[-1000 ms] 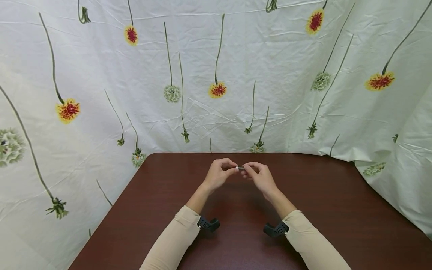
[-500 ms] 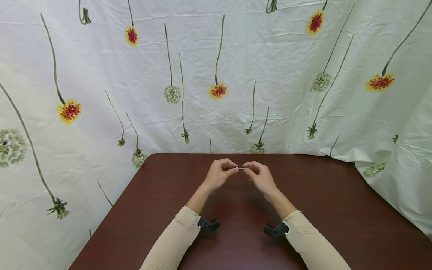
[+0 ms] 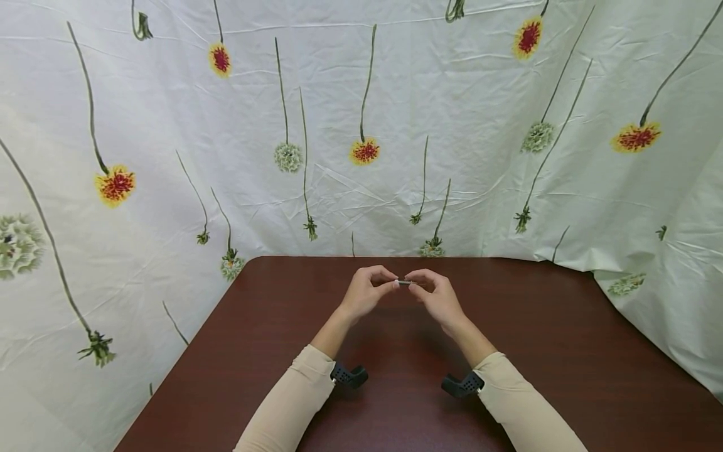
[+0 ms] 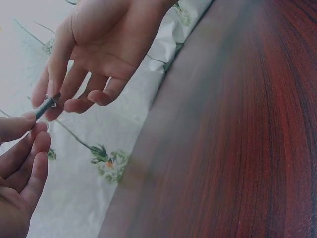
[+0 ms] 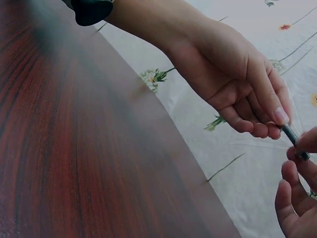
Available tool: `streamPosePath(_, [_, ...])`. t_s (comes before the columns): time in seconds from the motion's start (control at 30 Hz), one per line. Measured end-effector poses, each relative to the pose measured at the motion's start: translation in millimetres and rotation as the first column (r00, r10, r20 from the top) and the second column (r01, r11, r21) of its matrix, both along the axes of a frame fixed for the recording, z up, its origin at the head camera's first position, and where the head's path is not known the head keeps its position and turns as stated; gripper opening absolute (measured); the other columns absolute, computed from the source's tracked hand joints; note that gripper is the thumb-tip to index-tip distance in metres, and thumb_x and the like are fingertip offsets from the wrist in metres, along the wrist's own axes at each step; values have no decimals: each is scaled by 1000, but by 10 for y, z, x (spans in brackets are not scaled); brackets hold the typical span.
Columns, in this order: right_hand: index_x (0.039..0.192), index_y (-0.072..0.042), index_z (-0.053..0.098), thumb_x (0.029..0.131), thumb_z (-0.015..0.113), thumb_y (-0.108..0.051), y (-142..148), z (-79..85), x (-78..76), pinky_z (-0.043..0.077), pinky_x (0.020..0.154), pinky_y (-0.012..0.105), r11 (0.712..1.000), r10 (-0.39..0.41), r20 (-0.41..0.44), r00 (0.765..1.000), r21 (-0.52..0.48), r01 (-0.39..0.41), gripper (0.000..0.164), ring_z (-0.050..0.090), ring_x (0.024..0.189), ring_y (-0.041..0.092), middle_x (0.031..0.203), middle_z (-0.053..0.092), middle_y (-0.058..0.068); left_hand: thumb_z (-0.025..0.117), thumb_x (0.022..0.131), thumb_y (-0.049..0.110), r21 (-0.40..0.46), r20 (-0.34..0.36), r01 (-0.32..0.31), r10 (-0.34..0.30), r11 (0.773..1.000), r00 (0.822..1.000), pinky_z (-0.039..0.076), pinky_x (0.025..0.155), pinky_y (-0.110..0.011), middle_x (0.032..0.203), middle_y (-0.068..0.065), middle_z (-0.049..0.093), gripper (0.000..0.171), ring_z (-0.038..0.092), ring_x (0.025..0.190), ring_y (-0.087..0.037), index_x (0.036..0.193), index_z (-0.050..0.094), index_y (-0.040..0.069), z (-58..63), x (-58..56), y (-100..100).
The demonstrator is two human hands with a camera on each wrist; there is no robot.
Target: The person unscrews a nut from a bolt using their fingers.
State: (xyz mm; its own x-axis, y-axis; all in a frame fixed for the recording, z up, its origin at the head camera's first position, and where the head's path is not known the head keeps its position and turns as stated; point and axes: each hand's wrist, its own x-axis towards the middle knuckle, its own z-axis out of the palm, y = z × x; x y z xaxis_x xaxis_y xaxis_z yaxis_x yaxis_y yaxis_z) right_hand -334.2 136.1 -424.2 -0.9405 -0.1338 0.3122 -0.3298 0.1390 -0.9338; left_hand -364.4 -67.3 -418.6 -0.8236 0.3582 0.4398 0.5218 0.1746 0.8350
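In the head view both hands meet over the far part of the table, with a small grey threaded bolt (image 3: 403, 282) held level between them. My left hand (image 3: 361, 295) pinches one end between thumb and index finger. At the other end, the fingertips of my right hand (image 3: 442, 302) close on the bolt. The left wrist view shows the threaded shank of the bolt (image 4: 43, 108) and a shiny ring-like piece (image 4: 54, 102) by the right fingertips; nut or head, I cannot tell. In the right wrist view the bolt (image 5: 290, 134) slants between both hands, its lower end partly covered by right fingers.
A dark red-brown wooden table (image 3: 390, 402) lies under the arms. Behind it and along its sides hangs a white flower-printed cloth (image 3: 407, 94). Black wrist devices (image 3: 350, 375) sit at both cuffs of the cream sleeves (image 3: 288, 402).
The right fingers have shifted at their end of the bolt, thumb and index spreading a little and then resettling. The left hand and both arms have stayed in place.
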Motion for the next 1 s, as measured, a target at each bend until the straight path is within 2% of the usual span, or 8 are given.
streamPosePath(0.13, [129,-4,67,102,67,-8,-2,6,-3,51,91,60,1000,-3,10,1000,-9,3,28,67,106,35,124,68,20,76,94,4,0,3,-2,2,1000,1000,53,75,-34,94,-14,76,10,72,88,-25,104,77,3,-5,-7,-4])
streamPosePath(0.23, [127,-1,68,105,64,-17,-13,-5,-17,52,90,59,999,-29,39,999,-17,29,27,69,103,38,116,71,20,76,94,4,3,-4,0,0,1000,1000,53,75,-34,94,-13,77,11,72,87,-21,105,77,2,-7,-13,-4])
streamPosePath(0.37, [119,4,70,107,61,-17,-16,-14,-22,56,84,48,999,-35,53,998,-26,37,26,72,91,32,101,74,21,77,94,4,8,-11,0,0,1000,1000,53,74,-33,93,-7,77,10,72,86,-19,104,77,2,-12,-20,-1])
streamPosePath(0.5, [119,2,70,104,65,-10,7,-5,-14,55,76,37,1000,-23,29,999,-6,23,20,69,92,33,105,72,20,77,93,2,11,-5,4,-4,1000,1000,54,74,-33,93,-11,77,10,73,86,-23,104,77,2,-15,-22,-1])
streamPosePath(0.53, [121,1,69,103,66,-8,13,-1,-10,55,76,37,1000,-19,20,1000,2,19,20,68,94,34,108,71,20,76,93,2,12,-3,7,-7,1000,1000,54,74,-33,94,-13,77,10,73,87,-25,104,77,2,-16,-22,0])
streamPosePath(0.7, [129,-1,65,101,68,-7,24,16,1,54,86,55,1000,15,9,1000,3,-15,29,63,107,46,120,67,21,75,94,2,20,14,20,-20,1000,1000,55,75,-34,98,-21,75,10,72,91,-36,104,76,2,-17,-27,-2])
streamPosePath(0.87, [124,4,68,107,62,-20,10,12,-13,53,89,58,1000,4,41,999,-23,-3,30,67,102,47,107,73,20,76,95,5,11,12,12,-12,1000,1000,54,75,-34,97,-15,77,9,73,91,-33,104,76,4,-12,-29,-3])
streamPosePath(1.0, [121,5,69,107,60,-17,8,-3,-21,52,89,59,999,4,46,999,-35,-2,27,68,96,43,100,73,20,76,95,5,7,6,8,-8,1000,1000,53,75,-34,96,-13,77,9,73,90,-32,104,76,4,-21,-34,2])
